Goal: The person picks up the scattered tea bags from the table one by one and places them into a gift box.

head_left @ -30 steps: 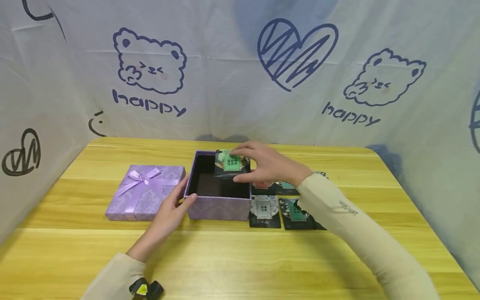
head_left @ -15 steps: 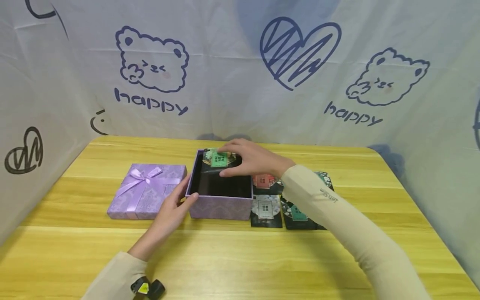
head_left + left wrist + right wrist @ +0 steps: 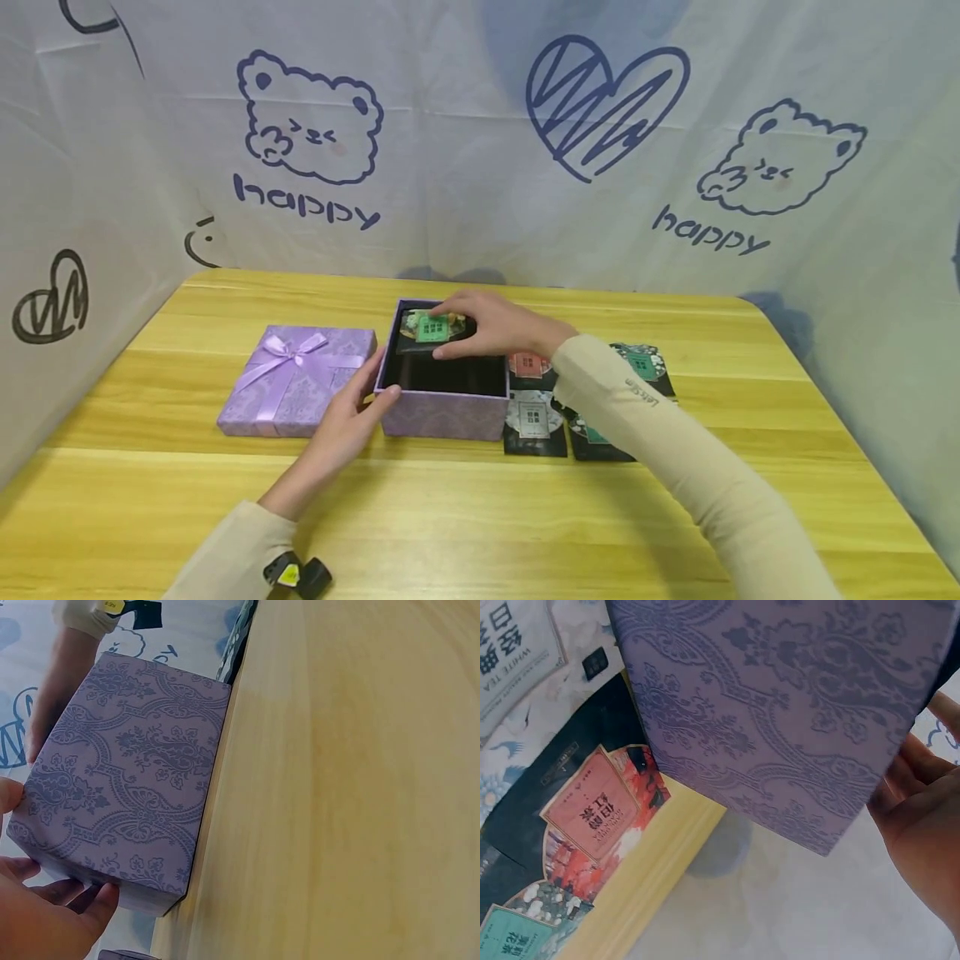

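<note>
A purple patterned gift box point(image 3: 444, 417) stands uncovered on the table, its inside dark. My left hand point(image 3: 351, 417) grips its left side, thumb at the front-left corner of the rim; the left wrist view has those fingers point(image 3: 101, 904) against the side wall. My right hand point(image 3: 498, 325) pinches a black tea sachet with a green label point(image 3: 432, 327) between thumb and fingers. That sachet lies flat within the box opening, toward the back left. In the right wrist view the box wall point(image 3: 780, 712) hides the sachet and the fingertips.
The purple lid with a ribbon bow point(image 3: 288, 383) lies left of the box. Right of it are several sachets: a white-label one point(image 3: 534, 421), a red-label one point(image 3: 529, 364) and green-label ones point(image 3: 641, 364), partly under my right forearm. A printed cloth point(image 3: 450, 167) hangs behind the table.
My right hand has moved left and down with the green-label sachet, from above the box's right part into its opening at the back left. The left hand keeps its grip on the box.
</note>
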The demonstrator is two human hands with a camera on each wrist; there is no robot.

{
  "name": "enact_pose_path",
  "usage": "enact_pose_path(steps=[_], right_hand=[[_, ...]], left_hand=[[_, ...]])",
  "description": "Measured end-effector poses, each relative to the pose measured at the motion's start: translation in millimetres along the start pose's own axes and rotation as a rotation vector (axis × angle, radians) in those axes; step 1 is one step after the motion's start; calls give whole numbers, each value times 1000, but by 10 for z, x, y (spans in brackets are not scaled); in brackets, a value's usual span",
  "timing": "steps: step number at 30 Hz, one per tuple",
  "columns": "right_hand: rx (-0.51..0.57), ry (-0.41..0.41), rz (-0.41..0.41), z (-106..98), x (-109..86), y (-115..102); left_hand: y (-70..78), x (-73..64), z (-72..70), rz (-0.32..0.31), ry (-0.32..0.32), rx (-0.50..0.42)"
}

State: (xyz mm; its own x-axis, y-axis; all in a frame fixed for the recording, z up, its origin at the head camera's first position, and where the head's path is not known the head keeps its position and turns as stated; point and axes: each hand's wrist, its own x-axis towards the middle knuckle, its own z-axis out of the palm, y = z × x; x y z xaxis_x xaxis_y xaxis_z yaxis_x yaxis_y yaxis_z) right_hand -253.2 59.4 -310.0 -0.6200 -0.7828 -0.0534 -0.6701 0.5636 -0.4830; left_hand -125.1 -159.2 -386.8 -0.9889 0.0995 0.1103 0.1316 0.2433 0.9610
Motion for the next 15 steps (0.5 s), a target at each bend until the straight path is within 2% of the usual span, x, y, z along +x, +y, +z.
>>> enact_pose_path(steps=[15], right_hand=[[-43, -80, 38, 120, 91, 26]], left_hand=[[-15, 13, -13, 0, -17, 15]])
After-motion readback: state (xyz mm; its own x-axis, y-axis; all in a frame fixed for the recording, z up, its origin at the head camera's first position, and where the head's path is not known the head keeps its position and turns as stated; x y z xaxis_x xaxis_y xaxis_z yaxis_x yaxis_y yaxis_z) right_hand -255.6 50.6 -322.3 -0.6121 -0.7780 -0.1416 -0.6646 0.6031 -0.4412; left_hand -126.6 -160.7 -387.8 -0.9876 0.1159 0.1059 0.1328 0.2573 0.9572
